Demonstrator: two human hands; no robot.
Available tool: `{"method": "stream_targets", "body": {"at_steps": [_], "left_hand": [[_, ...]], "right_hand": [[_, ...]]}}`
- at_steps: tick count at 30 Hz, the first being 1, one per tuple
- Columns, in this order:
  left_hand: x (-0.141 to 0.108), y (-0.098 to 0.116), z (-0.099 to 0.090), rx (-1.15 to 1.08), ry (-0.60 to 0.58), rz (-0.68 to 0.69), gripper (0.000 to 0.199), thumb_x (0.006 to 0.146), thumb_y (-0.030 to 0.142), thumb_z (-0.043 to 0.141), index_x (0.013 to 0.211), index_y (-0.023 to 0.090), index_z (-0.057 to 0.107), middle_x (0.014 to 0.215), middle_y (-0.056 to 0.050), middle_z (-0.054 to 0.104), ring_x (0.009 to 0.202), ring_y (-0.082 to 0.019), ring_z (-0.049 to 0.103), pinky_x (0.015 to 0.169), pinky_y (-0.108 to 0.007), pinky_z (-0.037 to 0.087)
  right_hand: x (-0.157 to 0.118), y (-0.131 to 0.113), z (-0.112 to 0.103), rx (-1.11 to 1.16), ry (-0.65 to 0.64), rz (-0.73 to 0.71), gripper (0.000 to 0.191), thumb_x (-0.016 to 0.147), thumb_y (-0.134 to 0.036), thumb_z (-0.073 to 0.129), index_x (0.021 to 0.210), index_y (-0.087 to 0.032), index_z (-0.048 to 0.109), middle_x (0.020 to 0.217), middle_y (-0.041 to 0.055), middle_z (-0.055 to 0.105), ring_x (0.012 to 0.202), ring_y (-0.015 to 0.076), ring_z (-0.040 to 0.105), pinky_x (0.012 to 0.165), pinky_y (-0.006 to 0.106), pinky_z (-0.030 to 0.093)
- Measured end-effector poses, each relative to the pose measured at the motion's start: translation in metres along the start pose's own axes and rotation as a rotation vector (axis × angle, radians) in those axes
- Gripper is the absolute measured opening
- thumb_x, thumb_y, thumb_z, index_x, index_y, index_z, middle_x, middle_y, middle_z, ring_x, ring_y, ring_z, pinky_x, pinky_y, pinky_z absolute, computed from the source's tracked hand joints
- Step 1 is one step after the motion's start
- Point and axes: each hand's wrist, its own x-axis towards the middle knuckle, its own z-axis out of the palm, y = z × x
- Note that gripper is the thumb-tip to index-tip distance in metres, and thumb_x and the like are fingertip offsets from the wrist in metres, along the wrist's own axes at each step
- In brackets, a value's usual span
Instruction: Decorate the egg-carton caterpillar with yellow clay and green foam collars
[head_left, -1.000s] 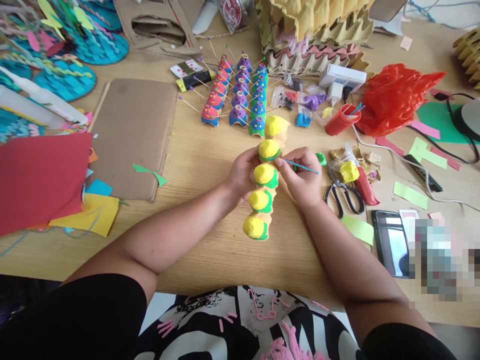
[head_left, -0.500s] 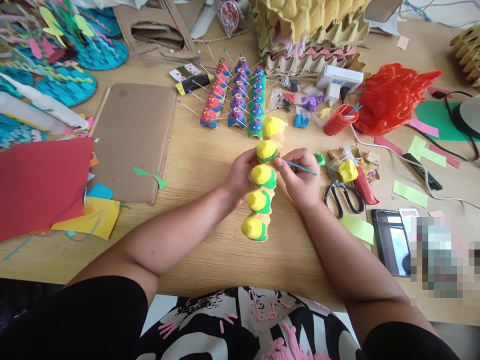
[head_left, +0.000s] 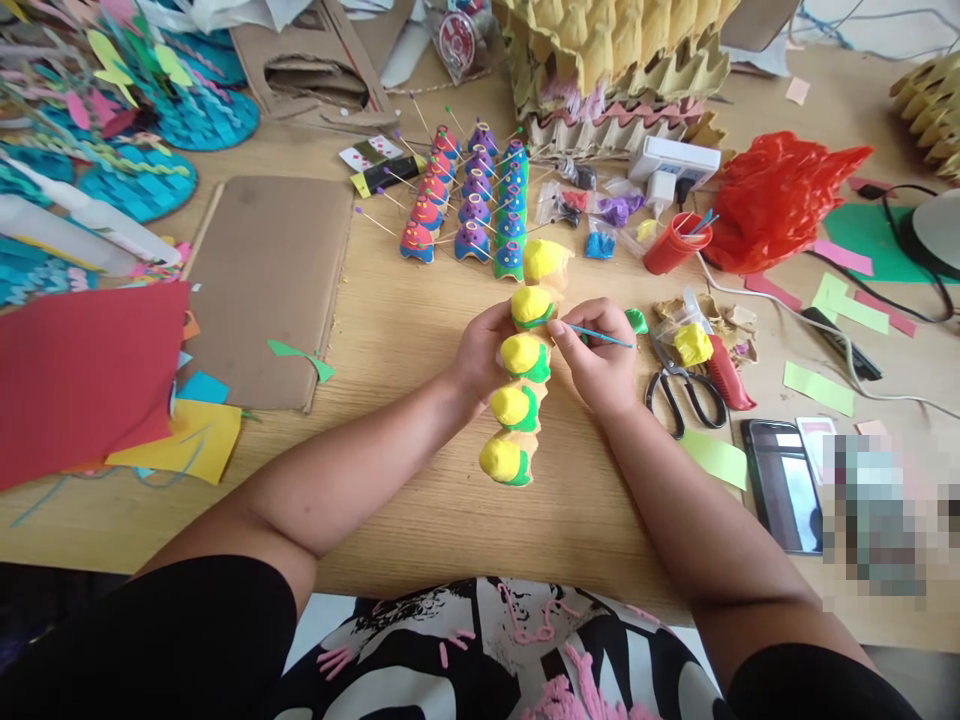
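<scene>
My left hand (head_left: 481,352) grips a strip of egg carton (head_left: 546,392) from its left side, fingers partly hidden behind it. Its row of several bumps has yellow clay tops (head_left: 517,354), with green clay (head_left: 529,408) along the lower right of most; the farthest bump shows no green. My right hand (head_left: 602,358) pinches a thin blue stick (head_left: 609,338). Its tip meets the green edge of the second bump from the far end. A small green lump (head_left: 636,320) lies just beyond the right hand's knuckles.
Decorated carton caterpillars (head_left: 474,200) with pins stand at the back. On the right are scissors (head_left: 679,385), a red-handled tool (head_left: 727,372), yellow clay (head_left: 693,344), a red cup (head_left: 675,245) and a phone (head_left: 781,480). Cardboard (head_left: 266,290) and red sheets (head_left: 90,375) lie left.
The whole view has shifted slightly. Both hands keep the same hold, and the stick's tip stays at the second bump with barely any visible movement.
</scene>
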Motion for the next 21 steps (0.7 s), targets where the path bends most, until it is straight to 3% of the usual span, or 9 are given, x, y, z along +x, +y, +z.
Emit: {"method": "stream_targets", "body": {"at_steps": [5,15,21], "left_hand": [[0.0019,0.0009,-0.0038,0.023,-0.075,-0.020,0.030,0.096,0.029,0.057,0.067,0.020,0.055,0.050,-0.002,0.058,0.042,-0.016,0.057,0.040,-0.024,0.042],[-0.0033,-0.0003,0.0028,0.061,-0.023,0.010,0.031,0.099,0.028,0.054,0.069,0.019,0.059,0.049,-0.001,0.055,0.043,-0.014,0.058,0.041,-0.022,0.043],[-0.0045,-0.0001,0.0037,0.082,0.011,-0.027,0.029,0.098,0.032,0.056,0.073,0.020,0.062,0.047,-0.002,0.057,0.040,-0.016,0.055,0.044,-0.026,0.045]], "right_hand": [[0.0006,0.0001,-0.0009,0.038,-0.017,-0.003,0.044,0.088,-0.058,0.081,0.074,-0.022,0.060,0.068,-0.0052,0.058,0.059,0.0084,0.050,0.053,0.024,0.040],[0.0010,0.0004,-0.0002,-0.006,0.029,0.019,0.049,0.086,-0.066,0.079,0.075,-0.023,0.059,0.066,-0.0053,0.056,0.058,0.0088,0.047,0.054,0.025,0.040],[0.0019,0.0006,-0.0002,-0.009,0.036,0.060,0.054,0.082,-0.072,0.080,0.074,-0.023,0.058,0.066,-0.0052,0.056,0.059,0.0094,0.047,0.054,0.026,0.041]]}}
